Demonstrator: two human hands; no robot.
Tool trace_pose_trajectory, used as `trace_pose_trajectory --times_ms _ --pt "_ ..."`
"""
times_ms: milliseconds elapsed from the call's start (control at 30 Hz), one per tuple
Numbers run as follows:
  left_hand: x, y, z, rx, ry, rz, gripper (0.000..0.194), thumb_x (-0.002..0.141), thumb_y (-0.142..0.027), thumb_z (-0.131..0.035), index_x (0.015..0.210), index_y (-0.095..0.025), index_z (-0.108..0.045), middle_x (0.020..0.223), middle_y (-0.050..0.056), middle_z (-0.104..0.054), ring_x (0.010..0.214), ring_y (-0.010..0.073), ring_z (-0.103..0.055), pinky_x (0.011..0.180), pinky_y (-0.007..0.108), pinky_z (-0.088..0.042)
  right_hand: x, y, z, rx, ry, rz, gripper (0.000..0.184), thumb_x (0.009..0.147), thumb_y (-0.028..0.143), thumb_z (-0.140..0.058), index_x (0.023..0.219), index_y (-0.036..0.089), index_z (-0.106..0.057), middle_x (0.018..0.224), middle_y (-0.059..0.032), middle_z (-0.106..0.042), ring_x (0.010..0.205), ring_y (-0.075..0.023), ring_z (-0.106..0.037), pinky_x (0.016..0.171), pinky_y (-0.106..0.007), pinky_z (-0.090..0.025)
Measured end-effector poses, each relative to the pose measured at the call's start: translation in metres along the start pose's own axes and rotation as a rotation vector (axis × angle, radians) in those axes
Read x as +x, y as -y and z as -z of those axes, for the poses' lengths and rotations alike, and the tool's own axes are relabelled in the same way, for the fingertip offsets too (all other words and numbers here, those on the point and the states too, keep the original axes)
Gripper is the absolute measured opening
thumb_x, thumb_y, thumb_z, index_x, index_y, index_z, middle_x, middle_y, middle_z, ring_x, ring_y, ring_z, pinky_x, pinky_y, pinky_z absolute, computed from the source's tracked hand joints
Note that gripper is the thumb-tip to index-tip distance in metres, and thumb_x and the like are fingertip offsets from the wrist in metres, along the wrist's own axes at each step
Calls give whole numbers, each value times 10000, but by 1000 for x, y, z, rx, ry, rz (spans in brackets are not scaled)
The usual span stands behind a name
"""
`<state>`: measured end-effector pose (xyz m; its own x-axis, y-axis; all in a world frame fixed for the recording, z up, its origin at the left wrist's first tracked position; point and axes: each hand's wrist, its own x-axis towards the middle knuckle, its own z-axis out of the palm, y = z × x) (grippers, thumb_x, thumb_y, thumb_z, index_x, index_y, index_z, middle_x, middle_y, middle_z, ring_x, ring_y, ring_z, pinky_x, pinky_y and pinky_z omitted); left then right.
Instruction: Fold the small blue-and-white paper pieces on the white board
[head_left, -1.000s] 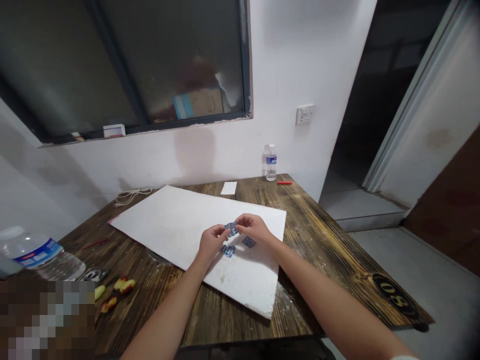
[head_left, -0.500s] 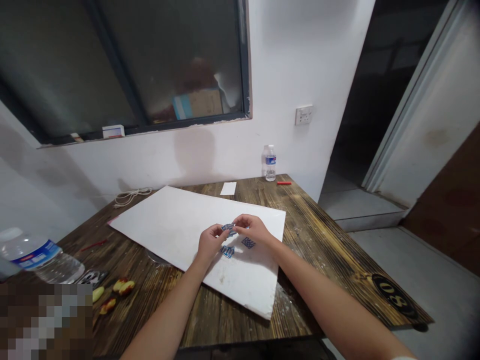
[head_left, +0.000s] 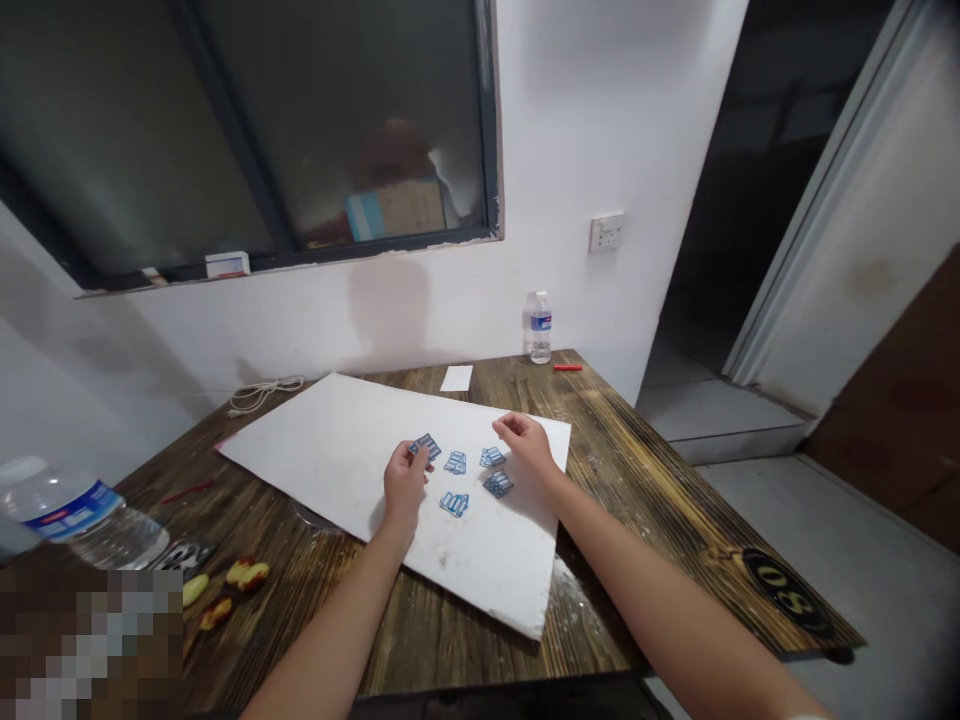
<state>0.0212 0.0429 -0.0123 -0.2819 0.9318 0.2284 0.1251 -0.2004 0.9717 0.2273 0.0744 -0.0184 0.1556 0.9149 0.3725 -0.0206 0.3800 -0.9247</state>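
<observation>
1. A blue-printed piece (head_left: 424,446) is pinched between the fingers of the left hand (head_left: 405,487), above a white board (head_left: 315,450).
2. The right hand (head_left: 525,445), fingers loosely curled and holding nothing, hovers just beside four similar pieces (head_left: 493,457) lying on the board.
3. The board lies on a wooden table (head_left: 622,480), with a water bottle (head_left: 538,328) at the far edge.

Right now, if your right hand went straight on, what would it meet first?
The right hand would probably pass over the white board to the small white paper slip, though depth is unclear.
</observation>
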Motion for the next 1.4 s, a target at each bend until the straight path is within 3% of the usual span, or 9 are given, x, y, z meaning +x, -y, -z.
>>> trace_pose_trajectory --times_ms 533,667,900,1167,1267,1400 --pt "-3 -5 -1 -2 -39 2 136 730 -317 -568 755 -196 -512 600 -47 -558 495 82 -496 431 163 -346 -1 2 3 -46 -72 -4 363 682 516 -669 617 208 -489 586 15 -487 565 -132 -414 528 -261 -335" --pt "-4 -8 -2 -46 -40 35 131 765 -313 -531 820 -199 -496 698 -20 -622 530 88 -550 438 164 -363 -2 2 3 -39 -75 -8 343 688 494 -666 621 209 -487 589 20 -479 562 -130 -410 537 -262 -330" --pt "0 -4 -2 -292 -18 153 211 744 -304 -561 907 -193 -487 749 7 -659 553 111 -595 462 190 -391 -1 1 3 -26 -94 -14 339 684 491 -664 617 208 -488 588 23 -479 566 -133 -418 553 -268 -336" --pt "4 -13 1 -618 -18 404 200 720 -320 -576 871 -209 -505 698 -30 -611 484 76 -535 439 186 -364 -2 1 4 -45 -94 -15 340 684 504 -649 616 210 -491 593 13 -485 577 -139 -426 549 -266 -349" --pt "2 -12 1 -578 -15 378 234 687 -307 -632 851 -203 -501 672 -36 -605 476 71 -530 437 180 -351 -3 1 4 -51 -88 -9 340 692 499 -647 613 212 -484 592 13 -485 581 -140 -431 549 -266 -350" --pt "-2 -6 -1 -367 9 309 267 683 -338 -637 862 -195 -500 747 7 -653 544 109 -593 446 187 -362 -3 1 3 -64 -88 -10 358 690 527 -643 616 215 -484 593 11 -493 587 -147 -439 555 -270 -356"
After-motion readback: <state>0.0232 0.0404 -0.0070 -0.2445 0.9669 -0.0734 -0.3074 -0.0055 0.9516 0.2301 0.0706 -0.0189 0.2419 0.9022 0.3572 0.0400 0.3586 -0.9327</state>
